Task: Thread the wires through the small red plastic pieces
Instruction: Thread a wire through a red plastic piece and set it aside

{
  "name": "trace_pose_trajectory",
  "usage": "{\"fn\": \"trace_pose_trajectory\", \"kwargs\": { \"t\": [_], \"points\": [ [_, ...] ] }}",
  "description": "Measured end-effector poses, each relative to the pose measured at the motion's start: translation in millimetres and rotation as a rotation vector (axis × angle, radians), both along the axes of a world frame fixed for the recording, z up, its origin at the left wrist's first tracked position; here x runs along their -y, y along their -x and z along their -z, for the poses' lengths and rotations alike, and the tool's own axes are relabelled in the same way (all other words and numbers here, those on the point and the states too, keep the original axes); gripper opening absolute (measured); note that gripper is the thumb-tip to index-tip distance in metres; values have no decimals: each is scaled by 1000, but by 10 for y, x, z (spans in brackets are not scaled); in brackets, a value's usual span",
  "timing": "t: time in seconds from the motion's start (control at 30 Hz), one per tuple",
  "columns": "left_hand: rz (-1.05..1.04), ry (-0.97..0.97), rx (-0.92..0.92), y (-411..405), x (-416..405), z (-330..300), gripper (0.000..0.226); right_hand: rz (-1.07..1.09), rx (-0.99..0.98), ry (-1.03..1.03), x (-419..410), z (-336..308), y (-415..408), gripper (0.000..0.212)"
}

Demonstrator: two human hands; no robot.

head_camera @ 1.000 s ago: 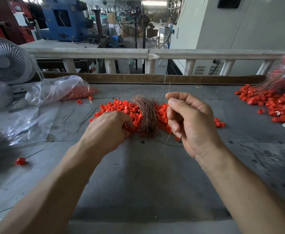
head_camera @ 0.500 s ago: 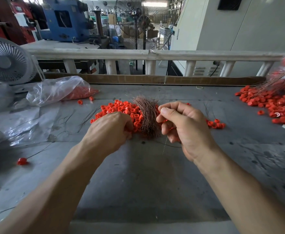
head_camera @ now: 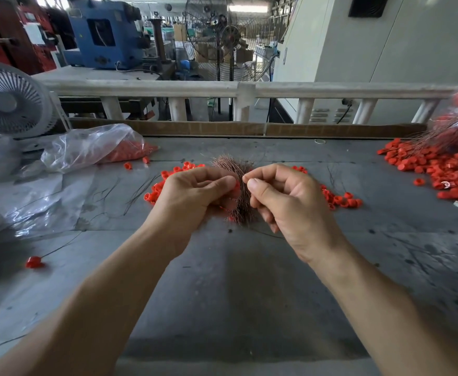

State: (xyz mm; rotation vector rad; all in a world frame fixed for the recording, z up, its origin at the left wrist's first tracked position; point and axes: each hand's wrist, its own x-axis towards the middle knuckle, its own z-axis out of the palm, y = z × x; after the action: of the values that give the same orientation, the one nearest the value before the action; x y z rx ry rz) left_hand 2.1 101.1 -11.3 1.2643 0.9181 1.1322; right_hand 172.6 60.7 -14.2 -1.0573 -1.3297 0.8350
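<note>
Two bare forearms come in from 7 and 5 o'clock, with no sleeves, gloves, rings or watch in sight; the bare left hand (head_camera: 192, 194) and bare right hand (head_camera: 290, 204) both show short, unpainted nails

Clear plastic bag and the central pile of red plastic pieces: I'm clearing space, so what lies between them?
In the head view, two loose red plastic pieces and thin dark stray wires on the grey table.

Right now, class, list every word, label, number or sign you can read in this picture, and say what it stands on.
None can be read.
Yellow sticker on the blue machine: too small to read.
White paper sheets on the red machine: blurred, unreadable.
</note>
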Motion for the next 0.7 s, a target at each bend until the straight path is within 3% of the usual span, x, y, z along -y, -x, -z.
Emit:
{"fn": "trace_pose_trajectory", "kwargs": {
  "t": [0.17, 0.4, 0.7],
  "points": [
    [95, 61, 138, -51, 15, 17, 36, 53, 69, -73, -11, 34, 10, 13],
    [62, 13, 224, -50, 35, -14, 28, 92, 88, -108, -23, 36, -11, 12],
    [68, -45, 162, -50, 37, -22, 22, 116, 229, -144, 31, 6, 0, 15]
  ]
}}
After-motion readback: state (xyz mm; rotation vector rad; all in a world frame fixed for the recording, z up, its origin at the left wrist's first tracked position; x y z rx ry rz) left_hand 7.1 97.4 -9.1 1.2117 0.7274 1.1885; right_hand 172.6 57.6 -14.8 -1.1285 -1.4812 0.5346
